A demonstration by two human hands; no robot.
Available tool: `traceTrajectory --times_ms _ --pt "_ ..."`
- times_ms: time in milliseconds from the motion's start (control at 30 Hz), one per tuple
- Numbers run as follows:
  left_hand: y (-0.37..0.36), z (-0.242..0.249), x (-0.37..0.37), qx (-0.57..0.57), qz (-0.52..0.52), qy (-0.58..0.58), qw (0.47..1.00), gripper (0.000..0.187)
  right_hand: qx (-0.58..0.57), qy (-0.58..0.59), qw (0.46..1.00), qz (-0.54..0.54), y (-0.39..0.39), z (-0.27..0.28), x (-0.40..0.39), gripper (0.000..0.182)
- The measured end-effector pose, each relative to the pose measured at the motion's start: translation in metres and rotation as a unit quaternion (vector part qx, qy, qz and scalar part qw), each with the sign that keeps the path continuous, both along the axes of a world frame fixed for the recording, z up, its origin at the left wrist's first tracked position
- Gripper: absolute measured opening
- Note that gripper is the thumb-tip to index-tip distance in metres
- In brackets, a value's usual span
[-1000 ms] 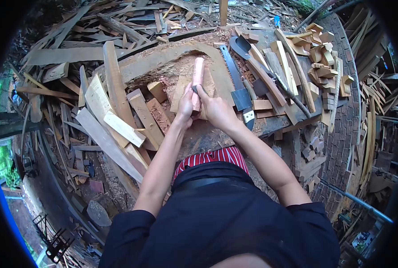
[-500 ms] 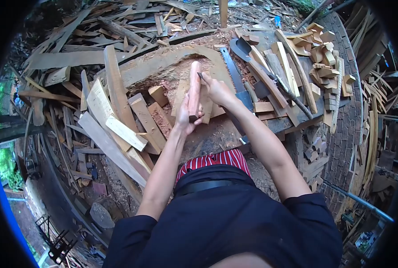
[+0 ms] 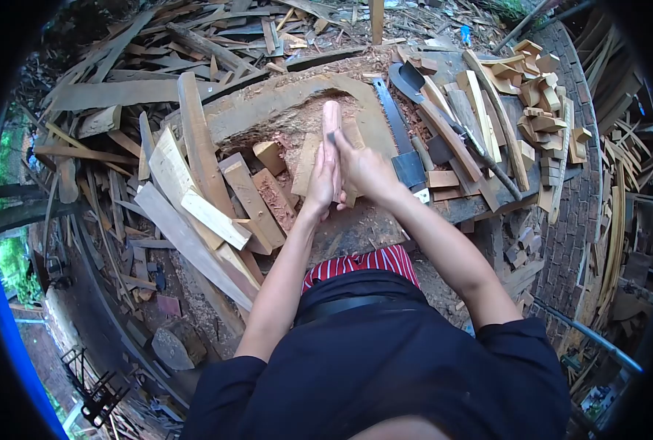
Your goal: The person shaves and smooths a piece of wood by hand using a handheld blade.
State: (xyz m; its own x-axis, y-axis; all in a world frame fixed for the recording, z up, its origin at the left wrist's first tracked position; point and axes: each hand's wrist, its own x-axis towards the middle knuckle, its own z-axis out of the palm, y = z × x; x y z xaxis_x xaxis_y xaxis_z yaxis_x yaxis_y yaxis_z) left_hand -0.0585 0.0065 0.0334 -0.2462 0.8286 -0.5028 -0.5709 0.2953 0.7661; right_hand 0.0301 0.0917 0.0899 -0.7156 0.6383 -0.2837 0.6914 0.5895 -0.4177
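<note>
A reddish, rounded piece of wood (image 3: 331,117) points away from me above the work surface. My left hand (image 3: 323,183) is wrapped round its lower part. Close against its right side, my right hand (image 3: 367,170) is closed on a small dark-tipped tool (image 3: 331,137), mostly hidden by the fingers; the tip touches the wood. Beneath both hands lies a pale flat board (image 3: 308,158) on a hollowed, chip-strewn wooden block (image 3: 246,117).
A handsaw (image 3: 392,114) and a dark curved blade (image 3: 407,79) with a long wooden handle lie right of the hands. Curved cut blocks (image 3: 543,92) are heaped at the far right. Long planks (image 3: 194,139) and wood blocks (image 3: 240,191) stand at the left.
My right hand has moved down along the wood, nearer my left hand, and the tool tip is lower. The whole view has shifted slightly.
</note>
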Motion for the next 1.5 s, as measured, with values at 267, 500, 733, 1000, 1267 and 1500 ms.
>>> traceTrajectory --times_ms 267,500,733,1000,1267,1500 --pt "0.005 0.001 -0.006 -0.057 -0.031 0.050 0.997 0.056 0.012 0.020 1.000 -0.016 0.025 -0.022 -0.014 0.050" --pt "0.003 0.014 -0.002 -0.084 -0.066 0.111 0.988 0.059 0.013 0.019 1.000 -0.002 0.034 -0.034 0.003 0.054" --pt "0.002 0.022 -0.006 -0.117 -0.104 0.143 0.977 0.057 0.006 0.016 1.000 0.001 0.020 -0.020 0.003 0.053" --pt "0.005 0.014 -0.007 -0.130 -0.118 0.164 0.971 0.059 -0.037 -0.004 0.999 0.014 0.014 -0.004 0.011 0.054" --pt "0.019 0.017 -0.015 -0.131 -0.125 0.231 0.956 0.056 -0.032 0.019 0.999 -0.008 0.002 -0.007 0.010 0.051" --pt "0.021 -0.001 -0.018 -0.112 -0.123 0.241 0.956 0.057 -0.001 0.060 0.998 -0.010 0.001 -0.024 0.012 0.048"
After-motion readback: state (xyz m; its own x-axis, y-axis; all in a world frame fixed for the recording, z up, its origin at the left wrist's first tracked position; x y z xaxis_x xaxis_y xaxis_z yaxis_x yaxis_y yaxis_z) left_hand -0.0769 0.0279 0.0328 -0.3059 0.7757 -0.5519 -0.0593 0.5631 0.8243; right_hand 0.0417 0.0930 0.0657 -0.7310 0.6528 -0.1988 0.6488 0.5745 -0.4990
